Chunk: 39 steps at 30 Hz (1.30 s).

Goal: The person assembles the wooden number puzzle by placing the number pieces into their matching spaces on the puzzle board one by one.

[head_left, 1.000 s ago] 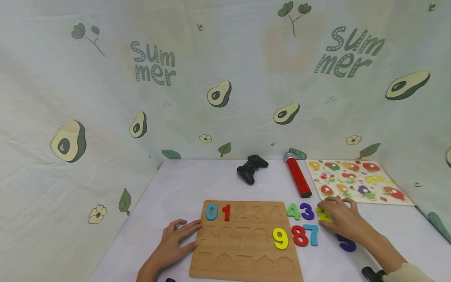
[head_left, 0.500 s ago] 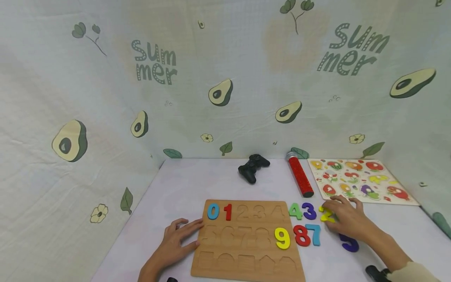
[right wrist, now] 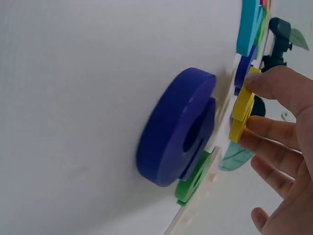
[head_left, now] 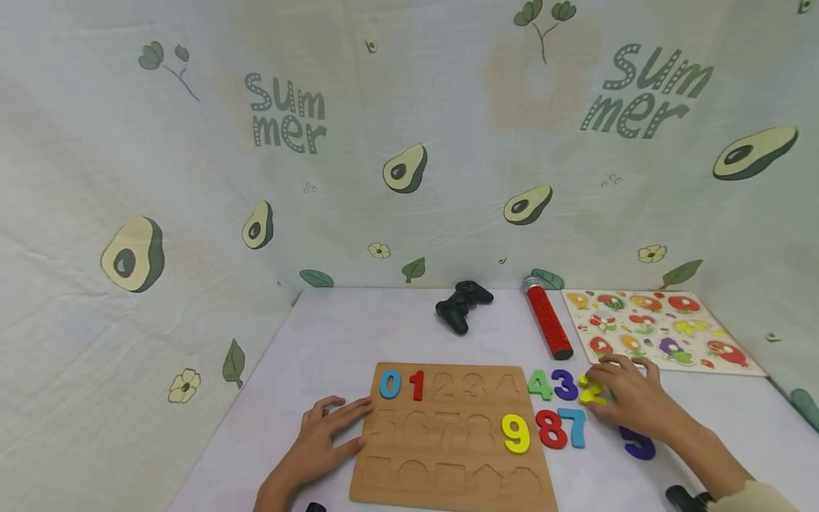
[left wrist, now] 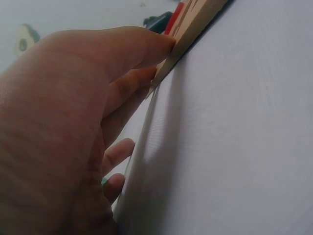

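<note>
Right hand (head_left: 630, 402) pinches yellow 2 (head_left: 594, 394), just beside purple 3 (head_left: 566, 385). Left hand (head_left: 316, 442), fingers loosely spread, touches wooden board's (head_left: 448, 455) left edge.

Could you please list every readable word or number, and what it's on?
"sum mer", twice: backdrop
"0": blue piece
"1": red piece
"9": yellow piece
"4": green piece
"3": purple piece
"2": held yellow piece
"8": loose red piece
"7": loose blue piece
"5": half-hidden purple piece
"2", "3", "4": top-row recesses, wooden board
Unclear: middle-row recesses, edge-on green piece
</note>
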Each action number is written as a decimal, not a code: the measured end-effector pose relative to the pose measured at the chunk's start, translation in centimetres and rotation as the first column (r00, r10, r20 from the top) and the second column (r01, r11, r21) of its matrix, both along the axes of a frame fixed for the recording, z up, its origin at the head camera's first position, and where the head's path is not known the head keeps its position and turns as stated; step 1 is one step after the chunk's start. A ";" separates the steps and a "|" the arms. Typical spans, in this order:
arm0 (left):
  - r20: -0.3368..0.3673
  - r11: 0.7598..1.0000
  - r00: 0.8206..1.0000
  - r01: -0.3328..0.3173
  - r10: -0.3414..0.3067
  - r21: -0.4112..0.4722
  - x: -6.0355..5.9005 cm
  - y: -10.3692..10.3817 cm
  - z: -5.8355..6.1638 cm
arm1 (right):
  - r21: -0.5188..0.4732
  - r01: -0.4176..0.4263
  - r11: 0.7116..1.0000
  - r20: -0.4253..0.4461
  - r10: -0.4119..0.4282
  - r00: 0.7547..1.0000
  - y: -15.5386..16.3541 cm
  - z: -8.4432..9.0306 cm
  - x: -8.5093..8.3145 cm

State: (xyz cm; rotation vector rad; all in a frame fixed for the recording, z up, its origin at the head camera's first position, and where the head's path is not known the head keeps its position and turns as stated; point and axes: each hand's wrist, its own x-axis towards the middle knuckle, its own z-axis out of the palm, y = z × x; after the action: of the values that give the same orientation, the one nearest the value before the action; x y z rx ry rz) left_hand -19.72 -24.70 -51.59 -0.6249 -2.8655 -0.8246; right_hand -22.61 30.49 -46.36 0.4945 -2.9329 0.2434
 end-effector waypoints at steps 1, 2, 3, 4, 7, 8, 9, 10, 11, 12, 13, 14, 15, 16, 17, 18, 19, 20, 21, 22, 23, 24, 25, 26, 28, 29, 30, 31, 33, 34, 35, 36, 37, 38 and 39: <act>0.007 1.000 1.000 0.000 0.000 -0.001 0.0 0.0 0.0 | 0.002 -0.001 1.000 -0.004 0.001 1.000 -0.1 0.1 0.0; 0.011 1.000 1.000 -0.002 0.002 -0.003 -0.1 0.0 0.1 | 0.004 -0.004 1.000 -0.009 0.004 1.000 -0.1 0.2 0.0; 0.016 1.000 1.000 -0.004 0.004 -0.005 -0.1 0.0 0.1 | 0.002 -0.006 1.000 -0.013 0.006 1.000 -0.3 0.2 0.0; 0.023 1.000 1.000 -0.006 0.006 -0.003 -0.2 0.0 0.1 | 0.002 -0.009 1.000 -0.018 0.009 1.000 -0.4 0.3 0.0; 0.026 1.000 1.000 -0.011 0.011 0.001 -0.3 0.0 0.0 | 0.001 -0.013 1.000 -0.027 0.013 1.000 -0.8 0.4 0.2; 0.021 1.000 1.000 -0.010 0.010 -0.002 -0.3 0.0 0.0 | 0.000 -0.015 1.000 -0.030 0.015 0.999 -0.9 0.5 0.2; 0.012 1.000 1.000 -0.005 0.005 0.001 -0.3 0.0 0.0 | 0.000 -0.015 1.000 -0.034 0.015 0.999 -1.1 0.5 0.3; 0.000 1.000 1.000 0.000 0.000 0.000 -0.3 0.0 -0.1 | 0.002 -0.016 1.000 -0.037 0.016 0.999 -1.2 0.6 0.3; -0.015 1.000 1.000 0.005 -0.005 -0.004 -0.3 0.0 -0.1 | 0.001 -0.018 1.000 -0.041 0.018 0.999 -1.4 0.7 0.4; -0.030 1.000 1.000 0.009 -0.009 -0.006 -0.3 -0.1 -0.2 | -0.004 -0.022 1.000 -0.045 0.022 0.999 -1.6 0.7 0.4; -0.038 1.000 0.999 0.012 -0.012 -0.007 -0.3 -0.1 -0.2 | -0.010 -0.028 1.000 -0.049 0.027 0.998 -1.7 0.8 0.4; -0.042 1.000 0.999 0.014 -0.014 -0.007 -0.3 -0.1 -0.2 | -0.016 -0.033 0.999 -0.053 0.033 0.998 -1.9 0.9 0.5; -0.047 1.000 0.999 0.016 -0.016 -0.004 -0.3 -0.1 -0.2 | -0.020 -0.039 0.999 -0.058 0.038 0.998 -2.1 1.0 0.5; -0.047 1.000 0.999 0.014 -0.015 -0.007 -0.3 -0.1 -0.3 | -0.025 -0.044 0.999 -0.060 0.043 0.997 -2.2 1.1 0.5; -0.044 1.000 0.999 0.012 -0.012 -0.008 -0.3 -0.2 -0.3 | -0.029 -0.050 0.998 -0.060 0.048 0.997 -2.4 1.1 0.5; -0.042 1.000 0.999 0.011 -0.011 -0.007 -0.3 -0.2 -0.2 | -0.032 -0.054 0.998 -0.061 0.052 0.997 -2.5 1.1 0.4; -0.035 1.000 0.999 0.009 -0.009 -0.007 -0.3 -0.2 -0.2 | -0.032 -0.056 0.998 -0.062 0.054 0.997 -2.6 1.2 0.5; -0.032 1.000 0.999 0.009 -0.009 -0.008 -0.3 -0.2 -0.2 | -0.032 -0.057 0.998 -0.064 0.054 0.996 -2.8 1.2 0.5; -0.031 1.000 0.999 0.009 -0.010 -0.009 -0.3 -0.2 -0.2 | -0.033 -0.057 0.998 -0.066 0.054 0.996 -3.0 1.2 0.5; -0.027 1.000 1.000 0.008 -0.008 -0.013 -0.3 -0.2 -0.2 | -0.034 -0.057 0.998 -0.066 0.054 0.996 -3.2 1.2 0.5; -0.023 1.000 1.000 0.008 -0.008 -0.012 -0.3 -0.2 -0.1 | -0.035 -0.058 0.998 -0.068 0.055 0.996 -3.3 1.3 0.5; -0.022 1.000 1.000 0.008 -0.008 -0.010 -0.3 -0.2 -0.1 | -0.038 -0.059 0.998 -0.070 0.056 0.996 -3.5 1.3 0.5; -0.018 1.000 1.000 0.007 -0.008 -0.008 -0.4 -0.2 -0.1 | -0.041 -0.061 0.997 -0.070 0.058 0.996 -3.7 1.4 0.5; -0.021 1.000 1.000 0.010 -0.010 -0.009 -0.4 -0.2 -0.1 | -0.043 -0.064 0.997 -0.070 0.061 0.996 -3.9 1.4 0.6; -0.014 1.000 1.000 0.005 -0.005 -0.005 -0.4 -0.1 -0.1 | -0.045 -0.074 0.996 -0.068 0.071 0.995 -4.2 1.5 0.6; -0.015 1.000 1.000 0.005 -0.005 -0.001 -0.4 -0.1 -0.1 | -0.042 -0.079 0.996 -0.070 0.076 0.995 -4.3 1.5 0.6; -0.014 1.000 1.000 0.004 -0.004 0.001 -0.4 -0.1 -0.1 | -0.041 -0.084 0.996 -0.070 0.081 0.994 -4.4 1.6 0.6; -0.013 1.000 1.000 0.003 -0.003 0.003 -0.4 -0.1 -0.1 | -0.037 -0.087 0.996 -0.070 0.084 0.994 -4.6 1.6 0.6; -0.010 1.000 1.000 0.004 -0.004 0.002 -0.3 0.0 -0.1 | -0.033 -0.090 0.995 -0.069 0.088 0.994 -4.8 1.7 0.6; -0.009 1.000 1.000 0.004 -0.004 0.001 -0.3 0.0 -0.1 | -0.032 -0.092 0.995 -0.069 0.090 0.994 -4.9 1.7 0.6; -0.013 1.000 1.000 0.005 -0.005 -0.001 -0.3 0.0 -0.2 | -0.033 -0.094 0.995 -0.068 0.092 0.993 -5.1 1.7 0.6; -0.011 1.000 1.000 0.005 -0.005 -0.004 -0.2 0.0 -0.2 | -0.035 -0.096 0.995 -0.066 0.093 0.993 -5.2 1.8 0.6; -0.013 1.000 1.000 0.006 -0.006 -0.004 -0.2 0.0 -0.2 | -0.036 -0.097 0.995 -0.066 0.095 0.993 -5.4 1.8 0.6; -0.014 1.000 1.000 0.005 -0.006 -0.007 -0.1 0.0 -0.2 | -0.036 -0.099 0.994 -0.069 0.096 0.993 -5.6 1.8 0.6; -0.012 1.000 1.000 0.003 -0.003 -0.009 -0.1 0.0 -0.1 | -0.039 -0.103 0.994 -0.072 0.100 0.992 -5.7 1.8 0.6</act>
State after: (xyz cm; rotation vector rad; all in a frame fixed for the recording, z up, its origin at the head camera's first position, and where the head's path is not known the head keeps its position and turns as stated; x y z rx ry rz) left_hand -19.80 -24.68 -51.71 -0.6334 -2.8596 -0.8067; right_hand -21.98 24.75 -44.52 0.6334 -2.8321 0.2945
